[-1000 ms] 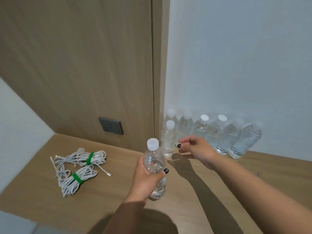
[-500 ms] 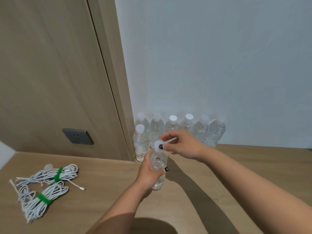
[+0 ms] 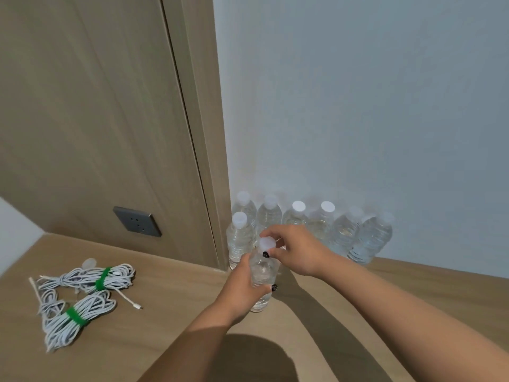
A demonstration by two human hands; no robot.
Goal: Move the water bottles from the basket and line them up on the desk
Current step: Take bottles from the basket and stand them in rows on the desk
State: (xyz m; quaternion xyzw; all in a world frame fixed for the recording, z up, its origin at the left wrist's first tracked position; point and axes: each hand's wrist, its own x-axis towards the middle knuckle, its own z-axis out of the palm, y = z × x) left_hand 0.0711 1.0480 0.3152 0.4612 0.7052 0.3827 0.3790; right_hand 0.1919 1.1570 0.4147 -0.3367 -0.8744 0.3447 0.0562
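My left hand [image 3: 242,292] grips a clear water bottle [image 3: 263,274] with a white cap around its body, standing on or just above the wooden desk [image 3: 170,334]. My right hand [image 3: 298,250] pinches the same bottle at its neck, just under the cap. Behind them, several more clear bottles [image 3: 321,224] stand in a row against the pale wall. One further bottle [image 3: 239,239] stands in front of that row at its left end, beside the held bottle. No basket is in view.
Two coils of white cable [image 3: 80,299] tied with green straps lie on the desk at the left. A grey wall socket [image 3: 137,221] sits in the wooden panel behind. The desk meets that panel on the left and the pale wall on the right.
My left hand has carried the bottle forward toward the row. My right hand, free a second ago, has come onto the bottle's neck. The view has turned slightly.
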